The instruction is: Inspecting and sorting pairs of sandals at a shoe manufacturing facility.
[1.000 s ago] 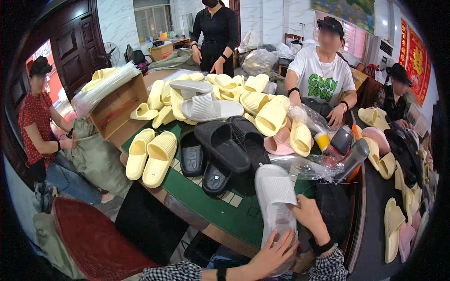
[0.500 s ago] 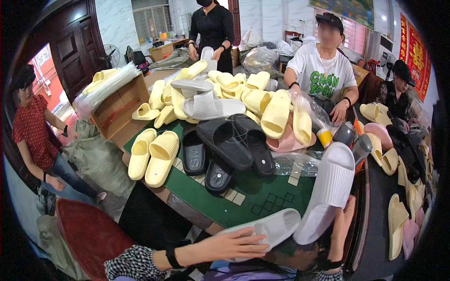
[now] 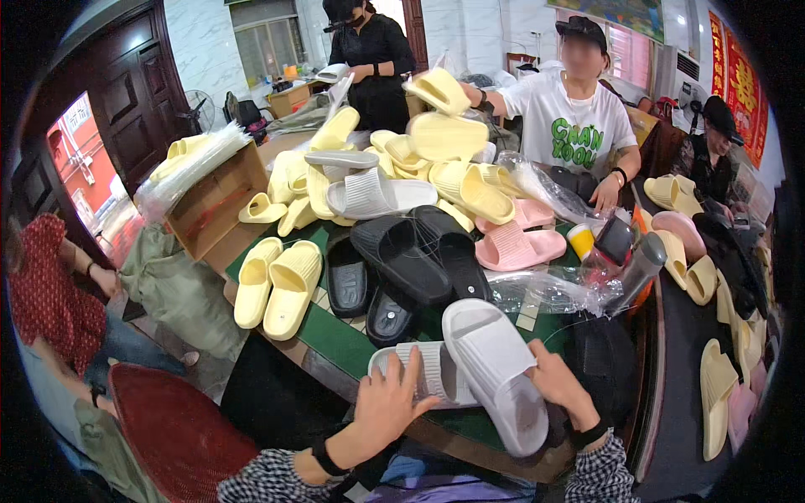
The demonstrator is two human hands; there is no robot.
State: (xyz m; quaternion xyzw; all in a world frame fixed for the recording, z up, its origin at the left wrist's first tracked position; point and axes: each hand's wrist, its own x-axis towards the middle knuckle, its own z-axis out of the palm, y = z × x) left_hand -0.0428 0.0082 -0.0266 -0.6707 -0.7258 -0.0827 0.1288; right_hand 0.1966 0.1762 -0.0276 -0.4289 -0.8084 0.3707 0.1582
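Note:
A light grey slide slipper point(image 3: 429, 384) lies crosswise near the front edge of the green-topped table. My left hand point(image 3: 387, 412) rests against it, fingers apart, index finger stretched over the ribbed strap. A second grey slipper point(image 3: 513, 411) is tilted across the first one's right end and hides part of it. My right hand point(image 3: 563, 384) grips this second slipper by its right side near the strap. Just beyond lie several black slippers point(image 3: 402, 256) in a stack. A pale yellow pair point(image 3: 289, 293) stands to their left.
Yellow slippers point(image 3: 335, 180) are heaped at the far side, with pink slippers point(image 3: 520, 249), clear plastic bags point(image 3: 537, 289), a yellow cup point(image 3: 580, 241) and a grey bottle point(image 3: 641, 272) to the right. Co-workers stand around; one in a white shirt point(image 3: 574, 126) holds up a yellow slipper. A red chair point(image 3: 172, 436) is at left.
My right hand has brought its grey slipper leftward over the other one. My left hand and the lying slipper have shifted left and away. The white-shirted co-worker has lifted yellow slippers, uncovering pink ones.

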